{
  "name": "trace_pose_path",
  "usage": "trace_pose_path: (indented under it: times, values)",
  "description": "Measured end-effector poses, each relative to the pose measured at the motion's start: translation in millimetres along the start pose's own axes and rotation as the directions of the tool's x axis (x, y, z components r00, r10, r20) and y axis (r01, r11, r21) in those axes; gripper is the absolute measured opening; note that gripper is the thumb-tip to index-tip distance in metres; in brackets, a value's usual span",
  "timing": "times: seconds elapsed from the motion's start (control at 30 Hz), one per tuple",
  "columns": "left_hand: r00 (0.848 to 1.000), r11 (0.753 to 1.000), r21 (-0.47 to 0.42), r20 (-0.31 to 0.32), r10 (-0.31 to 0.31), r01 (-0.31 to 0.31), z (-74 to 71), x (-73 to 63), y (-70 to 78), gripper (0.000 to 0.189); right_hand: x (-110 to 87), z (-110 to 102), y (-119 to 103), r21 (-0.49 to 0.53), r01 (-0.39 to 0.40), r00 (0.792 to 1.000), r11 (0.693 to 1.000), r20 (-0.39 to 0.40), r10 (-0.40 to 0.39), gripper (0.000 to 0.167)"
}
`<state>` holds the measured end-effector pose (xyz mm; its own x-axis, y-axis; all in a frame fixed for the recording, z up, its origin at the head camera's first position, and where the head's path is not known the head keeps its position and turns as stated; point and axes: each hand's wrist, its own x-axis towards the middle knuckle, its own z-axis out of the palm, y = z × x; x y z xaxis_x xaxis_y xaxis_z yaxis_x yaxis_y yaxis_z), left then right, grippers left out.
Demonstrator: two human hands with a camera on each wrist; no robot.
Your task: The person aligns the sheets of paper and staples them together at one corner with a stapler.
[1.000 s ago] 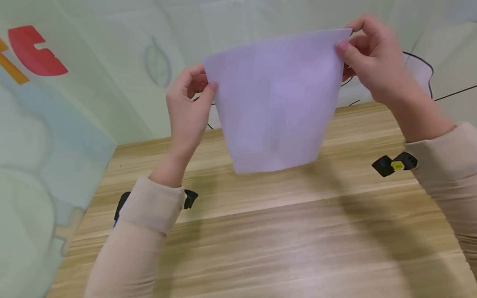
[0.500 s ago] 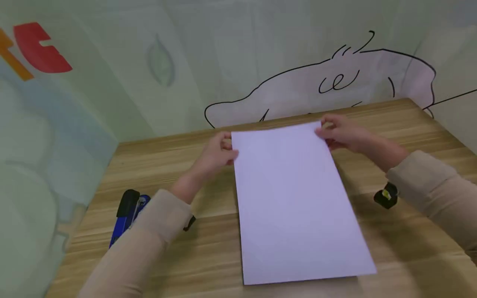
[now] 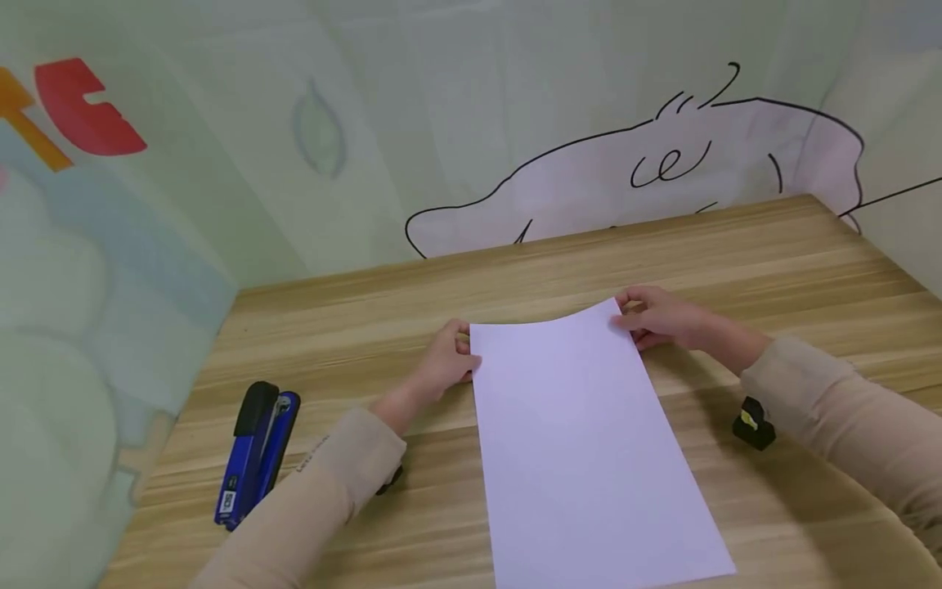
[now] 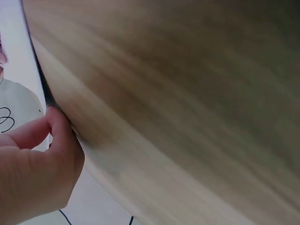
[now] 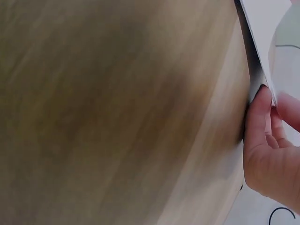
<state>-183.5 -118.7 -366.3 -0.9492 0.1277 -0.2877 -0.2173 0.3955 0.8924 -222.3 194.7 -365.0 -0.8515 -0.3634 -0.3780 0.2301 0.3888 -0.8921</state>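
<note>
A white sheet of paper [image 3: 581, 450] stretches over the wooden table from mid-table toward the near edge, its far edge bowed between two raised corners. My left hand [image 3: 444, 360] pinches the far left corner, thumb on top and fingers beneath. At the far right corner my right hand [image 3: 657, 317] pinches the paper the same way. In the left wrist view the left hand [image 4: 42, 164] grips the paper's edge close over the tabletop. The right wrist view has the right hand [image 5: 272, 140] with the paper's edge between thumb and fingers.
A blue and black stapler [image 3: 256, 454] lies on the left of the wooden table [image 3: 353, 327], beside the left forearm. A printed cloth backdrop [image 3: 383, 123] rises behind the table and along its left side. Black wrist devices [image 3: 754, 424] hang under the sleeves.
Both hands have brought the paper down from in front of the backdrop to low over the table and drawn it nearer. The stapler, earlier mostly behind the left sleeve, now shows in full.
</note>
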Motion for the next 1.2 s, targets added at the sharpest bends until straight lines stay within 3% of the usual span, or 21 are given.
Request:
trace_pose_path:
  times: [0.23,0.33,0.4,0.47,0.53,0.7,0.83,0.9,0.97,1.07,1.13,1.2]
  values:
    - [0.999,0.999,0.008,0.012,0.038,-0.039,-4.6,-2.6,-2.2,0.042,-0.6,-4.1,1.6,0.025,-0.006,1.0,1.0,0.016,0.006,0.022]
    - [0.996,0.992,0.085,0.027,0.088,-0.09,-22.8,-4.4,-3.3,0.043,-0.4,-3.3,2.1,0.026,0.003,1.0,1.0,0.017,-0.004,0.022]
    - [0.989,0.972,0.18,0.017,0.147,-0.148,-42.6,-8.1,-1.7,0.041,-0.2,-2.8,2.4,0.026,0.007,1.0,1.0,0.015,-0.007,0.022]
    - [0.977,0.934,0.3,-0.023,0.213,-0.197,-65.3,-15.4,2.2,0.037,-0.1,-2.2,2.4,0.025,0.009,1.0,1.0,0.015,-0.009,0.022]
    - [0.96,0.876,0.432,-0.071,0.27,-0.214,-88.2,-25.1,5.0,0.033,-0.3,-1.7,1.9,0.024,0.011,1.0,1.0,0.014,-0.011,0.021]
    - [0.925,0.738,0.649,-0.14,0.353,-0.184,-134.1,-50.7,-4.4,0.027,-0.6,-0.5,-0.1,0.009,0.014,1.0,1.0,0.026,-0.015,0.021]
    - [0.907,0.668,0.729,-0.168,0.387,-0.15,-158.4,-65.2,-21.8,0.027,-0.6,-0.5,-0.8,0.001,0.014,0.999,1.0,0.031,-0.014,0.021]
    - [0.9,0.663,0.737,-0.191,0.391,-0.132,-167.7,-70.9,-30.3,0.029,-0.4,-1.0,-0.2,0.0,0.013,0.999,1.0,0.029,-0.013,0.021]
    - [0.885,0.647,0.754,-0.218,0.413,-0.116,-176.1,-76.0,-38.1,0.032,0.4,-1.8,1.2,-0.002,0.013,1.0,1.0,0.028,-0.013,0.021]
    - [0.894,0.646,0.76,-0.234,0.381,-0.076,-186.0,-83.9,-46.5,0.04,1.7,-2.7,3.1,0.001,0.009,1.0,1.0,0.024,-0.009,0.02]
    - [0.909,0.629,0.776,-0.23,0.348,-0.044,-190.2,-89.2,-51.4,0.049,2.2,-3.0,3.7,-0.001,0.009,1.0,1.0,0.022,-0.009,0.02]
    - [0.935,0.626,0.78,-0.222,0.277,0.0,-192.9,-94.2,-55.0,0.059,2.2,-3.2,3.8,-0.002,0.008,1.0,1.0,0.018,-0.008,0.021]
